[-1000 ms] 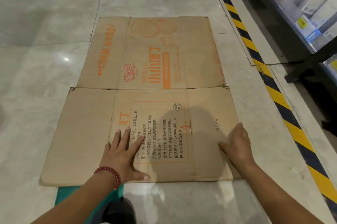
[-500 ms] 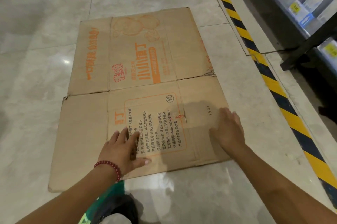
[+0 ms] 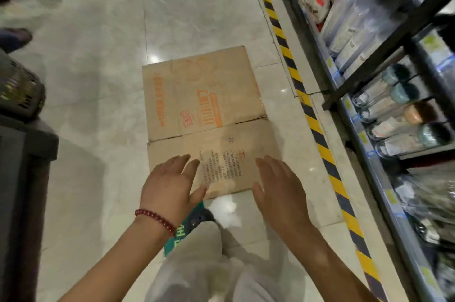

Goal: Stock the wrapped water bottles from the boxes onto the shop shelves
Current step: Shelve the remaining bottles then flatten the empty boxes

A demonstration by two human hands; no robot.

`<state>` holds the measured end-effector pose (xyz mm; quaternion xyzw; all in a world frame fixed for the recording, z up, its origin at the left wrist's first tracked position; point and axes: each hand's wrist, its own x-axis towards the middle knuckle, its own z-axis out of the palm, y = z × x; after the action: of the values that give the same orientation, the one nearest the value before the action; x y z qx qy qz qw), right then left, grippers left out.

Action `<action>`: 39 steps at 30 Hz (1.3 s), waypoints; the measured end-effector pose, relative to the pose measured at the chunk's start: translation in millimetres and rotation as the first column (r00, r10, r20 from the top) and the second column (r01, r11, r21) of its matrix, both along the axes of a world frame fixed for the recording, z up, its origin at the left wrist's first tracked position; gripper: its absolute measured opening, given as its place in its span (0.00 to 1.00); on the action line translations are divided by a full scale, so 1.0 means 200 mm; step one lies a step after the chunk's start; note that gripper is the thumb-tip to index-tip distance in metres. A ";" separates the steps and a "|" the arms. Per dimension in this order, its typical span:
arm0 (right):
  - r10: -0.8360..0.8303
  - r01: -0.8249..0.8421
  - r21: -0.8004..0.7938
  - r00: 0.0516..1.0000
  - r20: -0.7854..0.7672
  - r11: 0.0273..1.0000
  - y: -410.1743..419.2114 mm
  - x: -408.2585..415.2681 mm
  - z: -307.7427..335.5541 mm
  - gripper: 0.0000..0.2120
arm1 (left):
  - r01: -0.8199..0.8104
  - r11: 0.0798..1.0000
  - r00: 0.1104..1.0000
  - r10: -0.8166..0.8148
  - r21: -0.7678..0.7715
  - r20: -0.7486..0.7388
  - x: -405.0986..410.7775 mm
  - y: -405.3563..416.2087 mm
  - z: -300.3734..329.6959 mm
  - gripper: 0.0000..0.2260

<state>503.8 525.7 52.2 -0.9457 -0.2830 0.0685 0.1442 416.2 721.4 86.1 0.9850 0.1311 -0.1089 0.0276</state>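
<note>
Pale marble floor tiles [image 3: 93,80] fill the frame's middle, with a flattened cardboard box [image 3: 209,114] lying at centre. The left hand [image 3: 170,186] and right hand [image 3: 280,188] hover over its near edge, fingers spread, grasping nothing. Yellow-black hazard tape [image 3: 317,134] runs diagonally alongside the shelves [image 3: 384,178] at right, where wrapped water bottles [image 3: 398,114] lie stocked.

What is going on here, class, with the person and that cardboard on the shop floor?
A person stands over a flattened cardboard box lying on the tiled floor beside the shop shelves. Both hands are open, fingers spread: the left hand and right hand are over the near edge of the cardboard, holding nothing. Whether they touch it cannot be told. Wrapped bottles already lie on the shelves.
</note>
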 end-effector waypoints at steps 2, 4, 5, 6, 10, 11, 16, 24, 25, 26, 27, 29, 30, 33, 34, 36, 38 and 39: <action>-0.008 0.008 0.001 1.000 -0.029 1.000 -0.09 -0.12 0.35 0.25 | -0.018 0.999 1.000 0.018 -0.050 -0.001 -0.11 -0.11 0.33 0.25; -0.034 0.033 -0.022 0.999 -0.041 0.999 -0.19 -0.23 0.66 0.26 | -0.023 0.994 1.000 0.024 -0.106 0.003 -0.21 -0.21 0.63 0.24; -0.048 0.047 -0.030 0.998 -0.035 0.998 -0.24 -0.28 0.79 0.26 | -0.032 0.991 0.999 0.032 -0.129 -0.003 -0.26 -0.26 0.76 0.23; -0.059 0.058 -0.033 0.998 -0.037 0.998 -0.30 -0.33 0.91 0.26 | -0.035 0.987 0.999 0.033 -0.156 -0.016 -0.31 -0.31 0.89 0.22; -0.121 0.121 -0.009 0.993 -0.007 0.993 -0.54 -0.60 1.29 0.16 | 0.026 0.972 1.000 -0.029 -0.235 -0.008 -0.47 -0.52 1.32 0.24; -0.127 0.127 -0.013 0.992 -0.021 0.992 -0.60 -0.67 1.36 0.21 | 0.048 0.969 0.999 -0.050 -0.244 0.001 -0.51 -0.58 1.39 0.24; -0.234 0.235 0.055 0.972 -0.028 0.970 -0.87 -0.96 1.64 0.22 | 0.127 0.948 0.992 -0.125 -0.293 0.024 -0.65 -0.81 1.64 0.20; -0.518 0.511 0.122 0.855 0.023 0.851 -1.12 -1.25 1.79 0.18 | 0.376 0.883 0.924 -0.380 -0.280 0.043 -0.62 -1.01 1.77 0.18; -0.543 0.539 0.100 0.839 0.022 0.836 -1.13 -1.26 1.80 0.18 | 0.432 0.865 0.900 -0.430 -0.255 0.069 -0.59 -1.01 1.77 0.17; -0.574 0.570 0.088 0.818 0.024 0.817 -1.13 -1.27 1.81 0.18 | 0.476 0.847 0.878 -0.472 -0.236 0.079 -0.55 -1.01 1.77 0.17; -0.611 0.607 0.082 0.792 0.023 0.790 -1.14 -1.27 1.81 0.18 | 0.515 0.828 0.856 -0.510 -0.221 0.082 -0.51 -1.01 1.79 0.17; -0.689 0.686 0.067 0.723 0.043 0.724 -1.15 -1.28 1.80 0.17 | 0.574 0.774 0.812 -0.580 -0.267 0.063 -0.41 -1.04 1.81 0.19; -0.725 0.721 0.067 0.686 0.064 0.689 -1.14 -1.29 1.79 0.17 | 0.611 0.733 0.770 -0.637 -0.301 0.012 -0.35 -1.05 1.81 0.21; -0.856 0.850 0.107 0.515 0.042 0.516 -1.06 -1.32 1.75 0.15 | 0.764 0.578 0.598 -0.801 -0.286 -0.023 -0.17 -1.04 1.78 0.25; -0.892 0.885 0.116 0.453 0.021 0.452 -1.01 -1.34 1.73 0.16 | 0.800 0.529 0.548 -0.836 -0.283 -0.012 -0.12 -1.04 1.77 0.25; -0.944 0.937 0.125 0.330 -0.009 0.326 -0.90 -1.38 1.73 0.18 | 0.865 0.415 0.437 -0.899 -0.282 0.018 -0.03 -1.06 1.78 0.25; -0.981 0.975 0.115 0.193 -0.022 0.190 -0.78 -1.44 1.73 0.18 | 0.913 0.282 0.307 -0.951 -0.295 0.043 0.02 -1.11 1.78 0.26; -0.992 0.987 0.112 0.120 -0.031 0.116 -0.72 -1.48 1.74 0.17 | 0.938 0.208 0.229 -0.973 -0.276 0.042 0.04 -1.14 1.78 0.28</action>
<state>208.5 381.5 400.2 -0.8879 0.4083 -0.0835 0.1950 424.4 493.6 441.3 0.8324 -0.5177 -0.1866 0.0654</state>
